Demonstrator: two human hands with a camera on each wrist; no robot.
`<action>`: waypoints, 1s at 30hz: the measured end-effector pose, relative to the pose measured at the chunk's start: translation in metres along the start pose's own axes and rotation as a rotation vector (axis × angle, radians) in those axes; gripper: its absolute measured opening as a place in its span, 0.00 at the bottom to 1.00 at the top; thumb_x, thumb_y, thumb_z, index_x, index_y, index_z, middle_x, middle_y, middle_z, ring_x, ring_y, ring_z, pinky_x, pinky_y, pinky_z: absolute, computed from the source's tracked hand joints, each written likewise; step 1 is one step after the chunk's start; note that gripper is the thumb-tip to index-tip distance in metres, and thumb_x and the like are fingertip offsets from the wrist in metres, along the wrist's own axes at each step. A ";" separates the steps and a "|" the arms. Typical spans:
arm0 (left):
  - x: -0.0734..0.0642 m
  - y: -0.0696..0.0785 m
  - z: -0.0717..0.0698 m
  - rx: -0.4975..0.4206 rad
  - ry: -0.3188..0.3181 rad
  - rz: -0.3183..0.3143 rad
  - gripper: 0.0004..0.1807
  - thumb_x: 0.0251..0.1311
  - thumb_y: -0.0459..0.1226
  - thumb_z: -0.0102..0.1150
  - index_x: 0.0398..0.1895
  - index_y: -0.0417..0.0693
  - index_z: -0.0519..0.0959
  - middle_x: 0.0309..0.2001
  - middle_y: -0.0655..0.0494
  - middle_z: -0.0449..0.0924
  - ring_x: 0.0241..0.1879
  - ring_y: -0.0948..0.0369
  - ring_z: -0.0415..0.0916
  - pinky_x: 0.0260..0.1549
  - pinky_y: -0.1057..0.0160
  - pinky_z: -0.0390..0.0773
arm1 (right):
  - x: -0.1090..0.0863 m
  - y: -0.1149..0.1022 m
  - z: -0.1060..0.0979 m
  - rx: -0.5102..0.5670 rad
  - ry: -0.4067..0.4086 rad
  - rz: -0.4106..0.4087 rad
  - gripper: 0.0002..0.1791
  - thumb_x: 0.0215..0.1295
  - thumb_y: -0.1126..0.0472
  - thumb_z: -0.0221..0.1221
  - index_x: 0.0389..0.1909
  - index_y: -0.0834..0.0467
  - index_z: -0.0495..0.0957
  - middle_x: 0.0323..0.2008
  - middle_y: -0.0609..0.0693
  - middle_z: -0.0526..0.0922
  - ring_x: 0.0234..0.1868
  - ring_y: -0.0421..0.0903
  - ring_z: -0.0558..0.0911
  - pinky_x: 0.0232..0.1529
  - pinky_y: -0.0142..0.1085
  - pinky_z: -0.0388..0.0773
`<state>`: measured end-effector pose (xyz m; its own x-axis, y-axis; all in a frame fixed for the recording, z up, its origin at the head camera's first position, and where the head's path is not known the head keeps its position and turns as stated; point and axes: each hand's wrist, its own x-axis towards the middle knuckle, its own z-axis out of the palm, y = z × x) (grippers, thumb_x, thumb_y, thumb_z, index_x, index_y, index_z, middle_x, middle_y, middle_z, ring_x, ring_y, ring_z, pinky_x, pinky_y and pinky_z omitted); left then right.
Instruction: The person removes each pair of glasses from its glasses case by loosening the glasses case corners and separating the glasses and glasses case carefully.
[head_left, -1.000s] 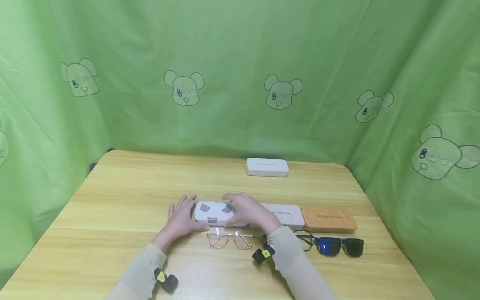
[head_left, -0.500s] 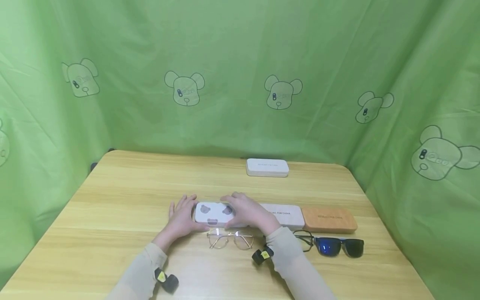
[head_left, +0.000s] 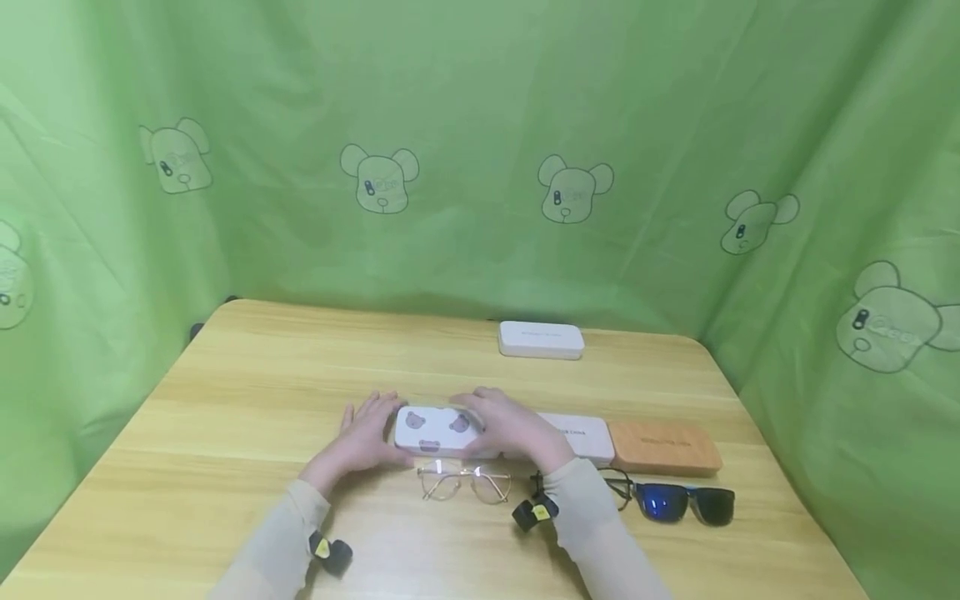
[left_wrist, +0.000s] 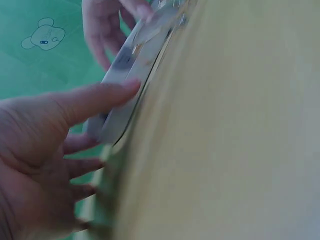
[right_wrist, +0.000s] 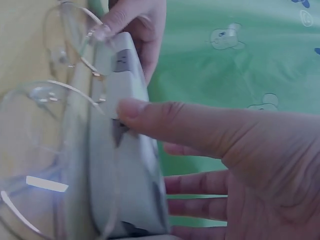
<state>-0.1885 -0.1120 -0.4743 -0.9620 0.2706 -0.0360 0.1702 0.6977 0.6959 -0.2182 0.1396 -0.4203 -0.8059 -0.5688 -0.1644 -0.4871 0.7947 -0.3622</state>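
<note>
A white glasses case [head_left: 433,429] printed with grey bear faces lies at the left end of a row of cases. My left hand [head_left: 363,437] holds its left end, thumb along the front side and fingers behind. Around its right part my right hand [head_left: 516,429] grips, the thumb on the front in the right wrist view and the other fingers at the back. Gold-rimmed glasses [head_left: 465,473] lie just in front of this case, lenses upright. In the left wrist view the case [left_wrist: 119,112] looks closed.
Right of it stand a pale case [head_left: 581,435] and an orange case [head_left: 663,447]. Black-framed glasses [head_left: 621,492], partly hidden by my right wrist, and dark sunglasses [head_left: 686,502] lie before them. Another white case [head_left: 540,340] sits near the wooden table's [head_left: 300,358] back edge.
The head view has shifted slightly, so everything sits a little differently in it. Both hands stay on the bear-print case, which has not visibly moved along the table.
</note>
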 end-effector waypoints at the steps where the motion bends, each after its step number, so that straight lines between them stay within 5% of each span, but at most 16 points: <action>1: -0.001 0.001 -0.003 0.000 -0.014 0.005 0.55 0.34 0.46 0.79 0.70 0.43 0.64 0.73 0.40 0.59 0.75 0.39 0.46 0.69 0.29 0.31 | -0.001 0.001 -0.002 -0.002 -0.002 0.004 0.48 0.45 0.48 0.74 0.70 0.47 0.65 0.64 0.53 0.72 0.61 0.51 0.74 0.63 0.53 0.73; 10: -0.007 0.007 -0.024 -0.071 -0.121 0.018 0.51 0.44 0.45 0.75 0.72 0.41 0.61 0.72 0.41 0.62 0.72 0.42 0.58 0.72 0.39 0.56 | -0.014 0.001 -0.021 -0.003 -0.003 0.022 0.40 0.54 0.49 0.70 0.69 0.50 0.67 0.66 0.54 0.72 0.67 0.55 0.71 0.68 0.53 0.68; 18: -0.004 0.019 -0.046 0.005 -0.202 0.074 0.40 0.56 0.45 0.66 0.69 0.40 0.64 0.69 0.42 0.67 0.67 0.42 0.66 0.68 0.41 0.64 | -0.022 0.011 -0.039 -0.007 0.044 0.057 0.35 0.61 0.49 0.64 0.68 0.54 0.68 0.65 0.56 0.74 0.66 0.56 0.73 0.67 0.52 0.70; 24: 0.011 0.036 -0.055 0.067 -0.207 0.173 0.36 0.59 0.45 0.64 0.68 0.39 0.66 0.66 0.40 0.70 0.65 0.43 0.68 0.67 0.42 0.67 | -0.024 0.033 -0.058 -0.076 0.078 0.065 0.37 0.63 0.45 0.61 0.70 0.56 0.64 0.66 0.60 0.72 0.65 0.59 0.74 0.66 0.56 0.70; 30: 0.035 0.060 -0.053 0.121 -0.147 0.229 0.32 0.61 0.47 0.61 0.66 0.42 0.69 0.65 0.46 0.73 0.64 0.47 0.70 0.66 0.46 0.69 | -0.021 0.052 -0.087 -0.121 0.107 0.087 0.40 0.63 0.48 0.62 0.72 0.57 0.60 0.68 0.67 0.66 0.67 0.66 0.68 0.66 0.63 0.66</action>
<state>-0.2232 -0.0957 -0.3954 -0.8559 0.5172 0.0026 0.4121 0.6788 0.6078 -0.2565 0.2114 -0.3560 -0.8745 -0.4766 -0.0897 -0.4461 0.8631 -0.2368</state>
